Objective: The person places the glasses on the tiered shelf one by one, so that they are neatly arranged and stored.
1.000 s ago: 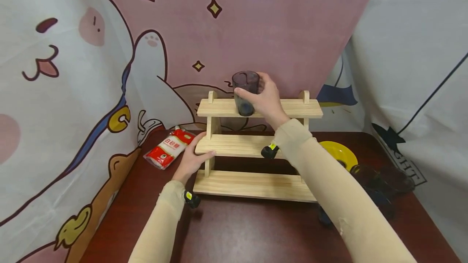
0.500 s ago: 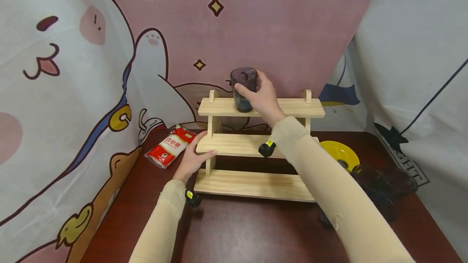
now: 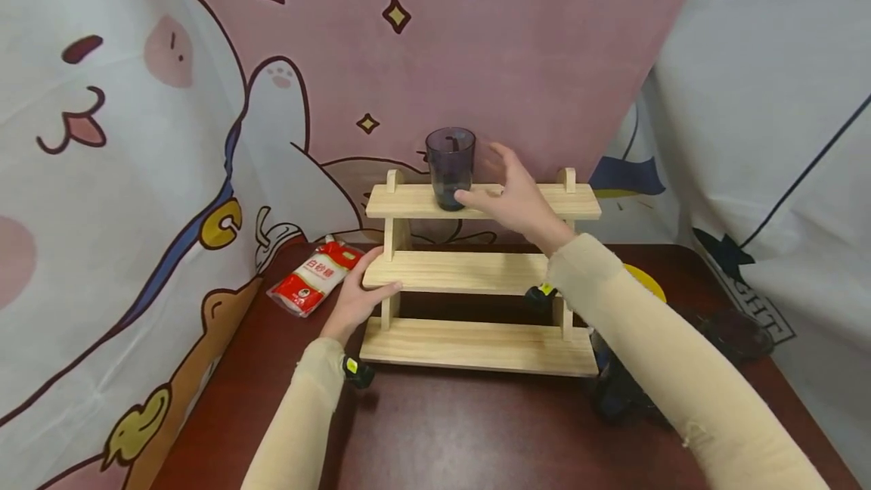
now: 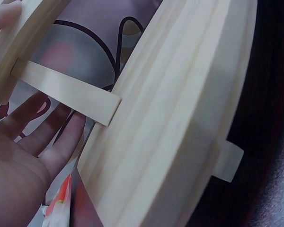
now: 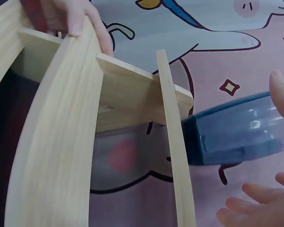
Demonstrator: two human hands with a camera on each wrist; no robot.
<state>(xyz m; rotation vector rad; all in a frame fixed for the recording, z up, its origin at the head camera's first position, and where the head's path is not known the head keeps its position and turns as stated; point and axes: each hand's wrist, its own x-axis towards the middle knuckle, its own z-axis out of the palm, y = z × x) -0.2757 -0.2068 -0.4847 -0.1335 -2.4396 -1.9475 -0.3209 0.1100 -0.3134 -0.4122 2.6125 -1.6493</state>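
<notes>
A dark, see-through drinking glass (image 3: 452,169) stands upright on the top board of a three-tier wooden shelf rack (image 3: 476,340), left of its middle. My right hand (image 3: 520,199) is just right of the glass, fingers spread, the thumb tip near its base in the head view. In the right wrist view the tinted glass (image 5: 241,130) lies between the thumb above and the parted fingers below. My left hand (image 3: 354,297) grips the left end of the middle board, thumb at the front edge and fingers behind. The left wrist view shows those fingers (image 4: 61,137) beside the upright.
A red and white bag of sugar (image 3: 316,276) lies on the dark red table (image 3: 449,429) left of the rack. To the right, partly behind my right sleeve, are a yellow plate (image 3: 648,282) and several dark glasses (image 3: 738,333). Printed cloth (image 3: 531,44) hangs close behind.
My right hand has let go of the glass and drawn back to the right, its fingers spreading. The glass now stands by itself on the top board. My left hand has stayed put.
</notes>
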